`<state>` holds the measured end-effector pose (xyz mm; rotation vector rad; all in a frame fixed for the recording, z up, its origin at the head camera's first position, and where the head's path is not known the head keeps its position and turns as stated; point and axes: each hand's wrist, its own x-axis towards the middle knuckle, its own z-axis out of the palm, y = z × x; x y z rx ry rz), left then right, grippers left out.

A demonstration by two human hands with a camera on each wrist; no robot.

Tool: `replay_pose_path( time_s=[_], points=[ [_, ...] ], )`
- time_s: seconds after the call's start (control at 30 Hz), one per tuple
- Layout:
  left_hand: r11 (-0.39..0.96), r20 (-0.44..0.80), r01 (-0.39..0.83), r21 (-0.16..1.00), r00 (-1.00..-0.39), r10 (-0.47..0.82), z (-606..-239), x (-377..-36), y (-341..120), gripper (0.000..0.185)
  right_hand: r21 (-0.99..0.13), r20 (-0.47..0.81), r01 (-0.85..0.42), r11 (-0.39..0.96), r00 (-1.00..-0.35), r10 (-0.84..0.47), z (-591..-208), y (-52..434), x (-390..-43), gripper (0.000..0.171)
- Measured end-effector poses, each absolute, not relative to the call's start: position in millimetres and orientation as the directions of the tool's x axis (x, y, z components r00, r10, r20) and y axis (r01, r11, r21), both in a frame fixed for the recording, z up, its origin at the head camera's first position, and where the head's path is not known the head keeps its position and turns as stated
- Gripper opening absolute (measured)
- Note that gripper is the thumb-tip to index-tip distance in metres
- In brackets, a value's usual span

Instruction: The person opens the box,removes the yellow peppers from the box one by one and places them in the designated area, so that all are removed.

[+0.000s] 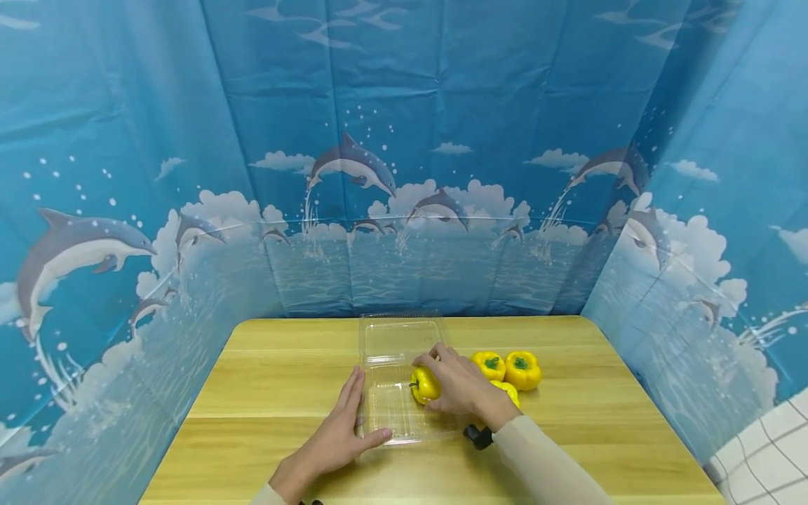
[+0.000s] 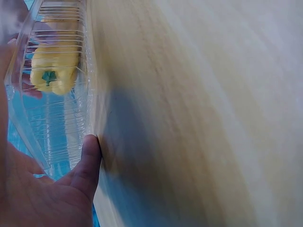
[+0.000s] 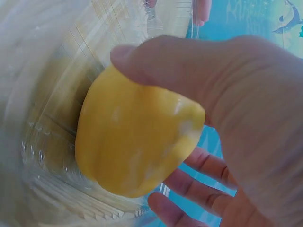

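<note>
A clear plastic clamshell box lies on the table with its lid folded back, away from me. My right hand holds a yellow bell pepper within the right part of the box, thumb on one side and fingers on the other. The pepper lies tipped over, its green stem pointing left toward my other hand. At the box's left side, my left hand rests with fingers straight along the wall and thumb near the front corner.
Three more yellow bell peppers stand on the wooden table to the right: one at the back, one beside it, and one nearer, partly hidden by my right hand. A blue dolphin-print curtain borders the table.
</note>
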<state>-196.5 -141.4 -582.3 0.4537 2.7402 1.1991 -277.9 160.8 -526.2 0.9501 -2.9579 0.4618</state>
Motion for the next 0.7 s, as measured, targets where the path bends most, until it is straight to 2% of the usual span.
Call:
replay_pose_path(
  time_s=[0.37, 0.7],
  points=[
    [0.641, 0.003, 0.229, 0.732, -0.943, 0.333, -585.6, -200.7, -142.3, 0.126, -0.307, 0.076, -0.554, 0.774, -0.825, -0.56, -526.4, 158.2, -279.6, 0.069],
    [0.644, 0.001, 0.215, 0.734, -0.949, 0.316, -587.5, -201.7, -144.2, 0.129, -0.316, 0.079, -0.558, 0.767, -0.821, -0.565, -527.4, 155.9, -280.2, 0.067]
  ],
)
